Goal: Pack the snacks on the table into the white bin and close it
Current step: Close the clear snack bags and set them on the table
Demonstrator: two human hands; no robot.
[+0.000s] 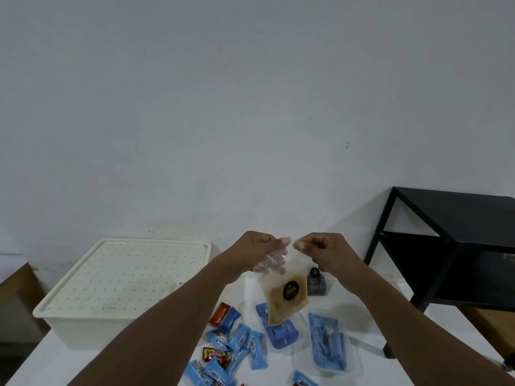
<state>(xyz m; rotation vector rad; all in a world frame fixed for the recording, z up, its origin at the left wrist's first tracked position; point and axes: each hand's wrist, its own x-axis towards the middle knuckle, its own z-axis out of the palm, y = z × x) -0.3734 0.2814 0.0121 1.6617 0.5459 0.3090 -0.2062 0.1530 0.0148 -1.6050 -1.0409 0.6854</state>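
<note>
Left hand: the left hand [257,245] is raised above the table, fingers curled in, thumb and forefinger pinched on the top left corner of a clear pouch.
Right hand: the right hand [320,247] is at the same height, just beside the left, fingers curled, pinching the top right corner of the same pouch.
Clear pouch: the clear pouch [287,292] hangs between both hands, slightly tilted, its lower half filled with brown crumbly contents, a round black label on its front. It is lifted clear of the table.
White bin: the white bin [92,324] sits on the left part of the table, well apart from the pouch, with its dotted lid [128,271] lying flat on top.
Table: the white table [55,360] carries the bin and the loose snacks.
Blue wrapped snacks: a scatter of small blue wrapped snacks [239,339] lies near the front middle, some overlapping.
Red wrapped snack: a red wrapped snack [220,313] lies just beside the bin's right end.
Blue trays: two clear packs with blue contents, one [278,330] right below the hanging pouch, the other [327,341] to its right.
Dark pouch: a small dark pouch [316,282] stands behind, near the right wrist.
Black shelf: a black shelf unit [451,246] stands to the right of the table.
</note>
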